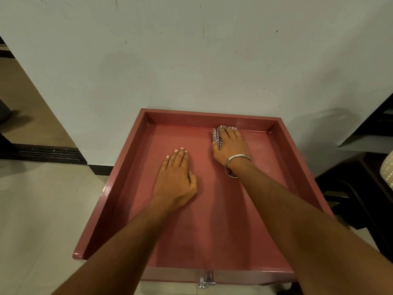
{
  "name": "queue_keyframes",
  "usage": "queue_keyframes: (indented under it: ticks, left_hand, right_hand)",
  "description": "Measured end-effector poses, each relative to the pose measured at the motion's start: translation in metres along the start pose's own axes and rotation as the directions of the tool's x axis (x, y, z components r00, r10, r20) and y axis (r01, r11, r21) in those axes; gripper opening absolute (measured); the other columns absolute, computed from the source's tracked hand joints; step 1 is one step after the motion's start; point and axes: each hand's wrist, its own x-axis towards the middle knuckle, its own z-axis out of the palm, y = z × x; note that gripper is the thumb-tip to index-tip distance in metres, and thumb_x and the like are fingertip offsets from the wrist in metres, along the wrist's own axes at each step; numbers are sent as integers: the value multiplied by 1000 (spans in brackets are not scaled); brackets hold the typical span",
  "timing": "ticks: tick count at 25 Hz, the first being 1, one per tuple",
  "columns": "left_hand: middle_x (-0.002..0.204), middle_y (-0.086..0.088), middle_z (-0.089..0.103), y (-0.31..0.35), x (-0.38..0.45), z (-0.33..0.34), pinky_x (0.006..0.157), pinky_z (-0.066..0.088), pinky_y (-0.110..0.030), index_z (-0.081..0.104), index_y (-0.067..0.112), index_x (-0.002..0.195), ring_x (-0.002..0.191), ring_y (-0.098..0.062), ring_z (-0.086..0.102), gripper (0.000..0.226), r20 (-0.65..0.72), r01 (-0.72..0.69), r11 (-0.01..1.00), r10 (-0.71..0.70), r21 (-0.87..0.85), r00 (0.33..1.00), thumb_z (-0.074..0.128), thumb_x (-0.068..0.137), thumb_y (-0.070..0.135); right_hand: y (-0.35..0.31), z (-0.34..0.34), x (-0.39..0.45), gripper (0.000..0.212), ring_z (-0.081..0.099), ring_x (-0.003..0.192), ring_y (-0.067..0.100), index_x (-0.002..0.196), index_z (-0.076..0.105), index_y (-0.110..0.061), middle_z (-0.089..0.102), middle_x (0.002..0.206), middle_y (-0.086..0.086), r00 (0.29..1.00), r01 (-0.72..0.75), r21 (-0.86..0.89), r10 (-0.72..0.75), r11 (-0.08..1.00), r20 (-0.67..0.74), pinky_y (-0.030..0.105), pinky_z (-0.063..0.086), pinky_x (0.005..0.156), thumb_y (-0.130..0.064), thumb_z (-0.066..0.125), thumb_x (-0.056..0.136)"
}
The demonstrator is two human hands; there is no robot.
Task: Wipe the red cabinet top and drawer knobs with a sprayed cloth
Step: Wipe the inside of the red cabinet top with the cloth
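Right hand (230,145) pressed flat on a checked cloth (217,136), fingers stretched out over it and pointing toward the far wall, nothing curled round the fabric. Cloth bunched beneath the palm and fingers, peeking out on the left and at the fingertips, lying on the far right part of the red cabinet top (212,220), close against the raised far rim. Silver bangle (235,165) round the right wrist.

Left hand (177,179) laid open and flat on the same red surface, near the middle, fingers straight and together, thumb tucked alongside; holding nothing. Well apart from the cloth, nearer and to the left of the right hand.

Cabinet top shaped like a shallow tray with a raised rim on the left, far and right sides, pushed up against a pale wall (191,60). Faint pale streaks on the red surface to the right of the cloth. Shiny metal drawer knob (206,278) on the near front face, below the top edge, between the two forearms. Light tiled floor (42,209) on the left; dark furniture (361,188) on the right, details hard to make out.
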Motion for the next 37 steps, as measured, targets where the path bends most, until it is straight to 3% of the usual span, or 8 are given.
queue_keyframes:
  ticks: [3,9,15,18,22,28,34,37]
  left_hand:
    - [161,-6,15,0,3,0,122,4,-33,18,8,152,148,-17,11,72,-2,-2,1000,2,-2,1000,22,85,35]
    - [160,-7,17,1,6,2,122,5,-34,20,7,151,148,-17,12,72,5,-9,1000,9,4,1000,22,84,35]
    - [160,-8,19,5,9,5,122,5,-33,20,7,151,148,-18,13,72,6,-12,1000,12,-3,1000,22,85,35]
    - [160,-7,18,4,6,4,121,3,-31,20,7,151,148,-17,13,71,12,-17,1000,17,-26,1000,21,86,36]
    - [160,-8,18,7,4,4,121,4,-33,20,6,151,148,-19,13,71,5,6,1000,-6,-29,1000,21,86,35]
    - [159,-10,21,24,-5,3,122,7,-34,23,5,150,147,-21,16,63,-17,25,997,-26,-67,1000,31,93,29]
    - [160,-8,18,34,-18,2,121,5,-32,21,6,151,148,-19,13,61,-12,14,997,-15,-75,1000,35,96,26]
    - [160,-9,18,40,-21,4,121,5,-32,22,5,151,148,-19,14,62,-6,25,997,-25,-73,1000,32,94,29]
  right_hand:
    - [14,-8,-3,60,17,146,24,147,29,-21,27,156,2,999,38,26,-37,999,-27,42,16,120,-41,40,91]
    - [35,-9,-1,64,19,145,28,146,30,-16,28,155,7,995,-89,-13,88,996,-44,41,13,121,-41,37,88]
    - [20,-6,-28,63,21,145,27,146,30,-18,30,154,5,997,74,3,-74,997,-18,42,18,120,-42,35,88]
    - [53,-17,-38,63,25,143,28,145,34,-17,34,152,7,995,-3,0,3,1000,-99,41,20,119,-41,35,86]
    - [66,-22,-44,63,20,144,29,146,31,-14,30,154,8,990,-120,-8,119,993,-82,40,15,121,-39,39,88]
    - [44,-25,-76,62,19,146,26,146,31,-19,30,154,4,999,17,24,-16,1000,-44,42,16,120,-39,37,88]
    - [80,-33,-88,70,24,143,27,145,33,-15,34,152,7,988,-117,-14,115,993,-104,40,18,120,-45,29,82]
    - [63,-31,-98,72,22,144,26,146,31,-16,31,154,6,992,-100,-22,97,995,-83,41,17,120,-46,25,81]
